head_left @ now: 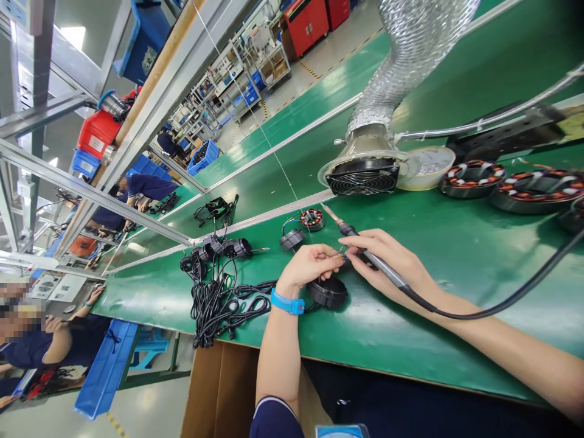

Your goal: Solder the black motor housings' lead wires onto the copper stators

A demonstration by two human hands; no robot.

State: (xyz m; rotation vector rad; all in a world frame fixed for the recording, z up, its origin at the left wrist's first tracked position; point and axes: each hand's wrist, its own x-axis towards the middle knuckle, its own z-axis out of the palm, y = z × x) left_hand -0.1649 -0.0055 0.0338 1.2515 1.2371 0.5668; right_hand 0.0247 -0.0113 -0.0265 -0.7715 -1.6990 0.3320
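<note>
My left hand [310, 265], with a blue strap [287, 303] on its wrist, is closed in a pinch on thin wires just above a round black part [327, 292] on the green bench. My right hand [387, 261] grips a soldering iron [360, 243] like a pen. Its tip points up and left, away from the wires, and its black cord runs off to the right. The fingertips of both hands meet at the wires.
A bundle of black cables with round connectors [219, 286] lies to the left. A small wound stator [312, 219] and a black ring [292, 238] sit behind my hands. A fume fan on a foil duct [365, 173], a dish [426, 167] and larger stators [472, 178] stand at the back right. Other people work at the far left.
</note>
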